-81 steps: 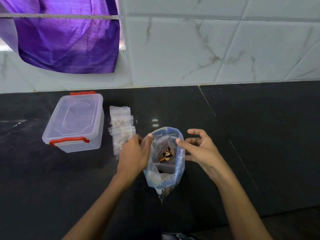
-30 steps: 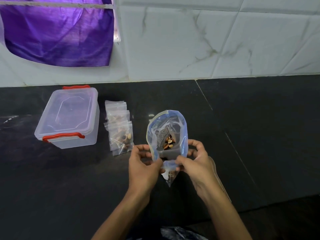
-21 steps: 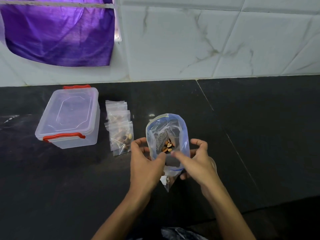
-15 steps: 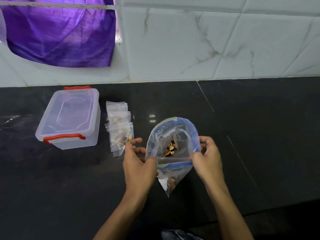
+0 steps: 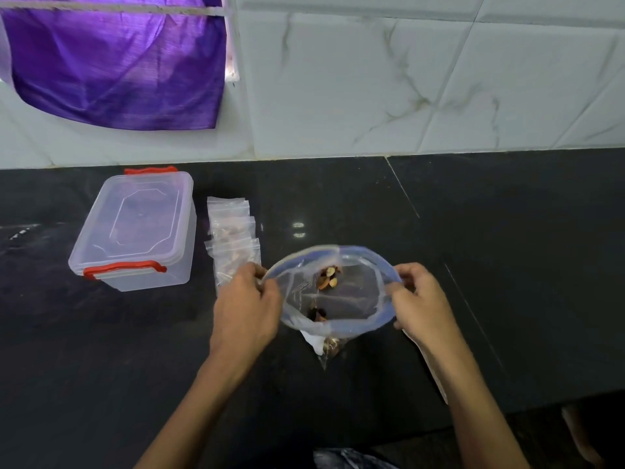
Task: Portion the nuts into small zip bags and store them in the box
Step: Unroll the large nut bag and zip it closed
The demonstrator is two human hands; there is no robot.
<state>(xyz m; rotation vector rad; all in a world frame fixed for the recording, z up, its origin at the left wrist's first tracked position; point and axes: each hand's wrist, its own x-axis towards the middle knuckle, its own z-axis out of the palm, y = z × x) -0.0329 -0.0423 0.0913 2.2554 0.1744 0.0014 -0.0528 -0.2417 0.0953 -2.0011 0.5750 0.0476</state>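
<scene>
Both hands are up over the tabletop (image 5: 507, 265), each w/ fingers curled round the rim of a big zip bag (image 5: 351, 299) and pinching it. Left hand (image 5: 248, 306) grips the rim's left edge, thumb on top, knuckles twd the camera. Right hand (image 5: 417, 304) grips the right edge, fingers folded over the blue zip strip. Forearms come in from the bottom of the frame, angled inward, wrists roughly level. The mouth is pulled wide into an oval btw the two hands; the bag hangs below w/ its bottom corner pointing down.

Inside the big bag, a few nuts (image 5: 327, 277) show near the far wall, more sit lower by the near rim, and some lie in the bottom corner next to a white scrap. A printed patch shows on the bag's wall; text too small to read.

Just left of the left hand, touching or partly behind it, lies a row of small zip bags (image 5: 231, 231), overlapping, some w/ brownish contents. Further left, apart from them, is a clear plastic box (image 5: 135, 231), lid on, red clips at front and back.

Tabletop is dark polished stone w/ thin seams and light glints. Behind it a wall of white marble-look tiles (image 5: 406, 79); purple cloth (image 5: 115, 62) hangs top left.
</scene>
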